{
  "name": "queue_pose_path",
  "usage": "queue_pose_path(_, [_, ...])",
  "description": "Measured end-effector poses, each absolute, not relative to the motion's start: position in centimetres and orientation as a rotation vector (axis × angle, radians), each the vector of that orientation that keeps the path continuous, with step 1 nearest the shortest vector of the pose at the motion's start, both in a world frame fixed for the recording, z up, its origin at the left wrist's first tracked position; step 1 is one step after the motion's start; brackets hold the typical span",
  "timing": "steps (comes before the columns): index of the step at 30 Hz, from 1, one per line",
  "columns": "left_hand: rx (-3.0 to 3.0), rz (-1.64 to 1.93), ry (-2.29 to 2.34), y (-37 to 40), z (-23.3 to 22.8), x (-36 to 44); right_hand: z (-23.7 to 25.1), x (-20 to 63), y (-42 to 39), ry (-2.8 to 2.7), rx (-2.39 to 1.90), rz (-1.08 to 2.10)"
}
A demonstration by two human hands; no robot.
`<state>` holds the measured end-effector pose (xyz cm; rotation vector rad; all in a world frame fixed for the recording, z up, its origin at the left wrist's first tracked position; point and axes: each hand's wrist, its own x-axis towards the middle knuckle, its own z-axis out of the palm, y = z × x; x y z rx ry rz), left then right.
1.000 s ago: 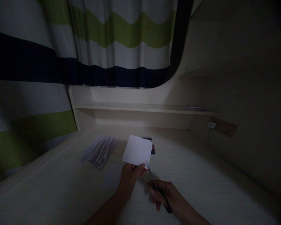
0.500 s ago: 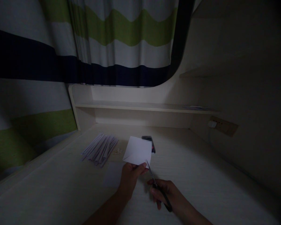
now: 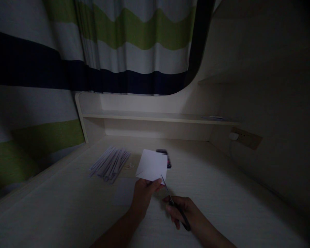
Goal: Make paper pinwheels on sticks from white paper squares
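Note:
My left hand (image 3: 144,194) is closed on the near edge of a white square of paper (image 3: 152,164), thumb on top. A short diagonal line, a cut or a crease, shows at the paper's lower left corner. My right hand (image 3: 182,210) grips black-handled scissors (image 3: 179,212). Their blades point up and left, and the tip lies at the paper's lower right corner beside my left thumb. On the desk under my left hand lies another sheet of paper (image 3: 122,193), partly covered by the hand.
A bundle of folded white paper strips (image 3: 110,164) lies on the left, with small paper scraps (image 3: 130,166) beside it. Partly behind the held paper is a dark phone-like object (image 3: 169,162). A shelf (image 3: 150,117) runs along the back, and a wall socket (image 3: 248,137) is at right.
Hardly anything differs. The scissors and right hand have shifted very slightly, and the view has tilted a little; the left hand keeps its hold on the paper.

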<state>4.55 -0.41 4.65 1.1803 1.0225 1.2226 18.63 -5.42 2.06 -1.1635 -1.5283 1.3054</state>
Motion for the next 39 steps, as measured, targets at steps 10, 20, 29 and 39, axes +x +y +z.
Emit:
queue_pose_path(10, [1.168,1.225,1.036,-0.9,5.6,4.7,1.7,18.9,-5.2,-1.533,-1.194,1.308])
queue_pose_path(20, [1.191,1.235,1.039,-0.9,5.4,4.7,1.8,18.9,-5.3,-1.546,-1.211,1.244])
queue_pose_path(29, [1.164,1.252,0.999,-0.6,5.0,4.7,1.5,19.2,-5.0,-1.593,-1.210,1.236])
queue_pose_path(39, [1.194,1.224,1.014,-0.8,5.2,4.6,1.4,19.0,-5.0,-1.541,-1.214,1.267])
